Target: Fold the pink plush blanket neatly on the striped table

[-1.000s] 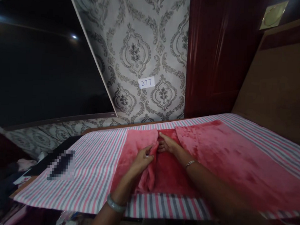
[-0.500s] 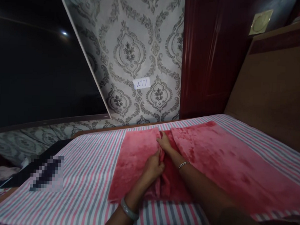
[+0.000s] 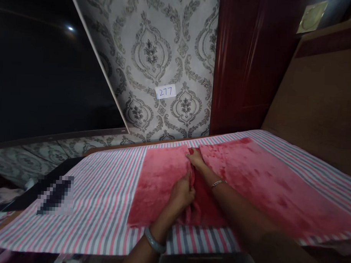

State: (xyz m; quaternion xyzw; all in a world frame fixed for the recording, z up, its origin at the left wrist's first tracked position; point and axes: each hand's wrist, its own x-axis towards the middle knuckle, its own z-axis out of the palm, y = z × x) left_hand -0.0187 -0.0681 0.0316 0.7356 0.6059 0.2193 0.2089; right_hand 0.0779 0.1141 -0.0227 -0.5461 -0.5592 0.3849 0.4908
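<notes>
The red plush cloth lies before me on the striped cover, its left edge straight, its near edge just short of the cover's own. A broad stretch of stripes runs out to the left; only narrow bands show along the far and near sides. My left hand pinches a fold mid-cloth; my right hand grips that fold's far end. I count two paler panels with one dark strip between, one thick bangle, one thin bracelet and one paper label.
</notes>
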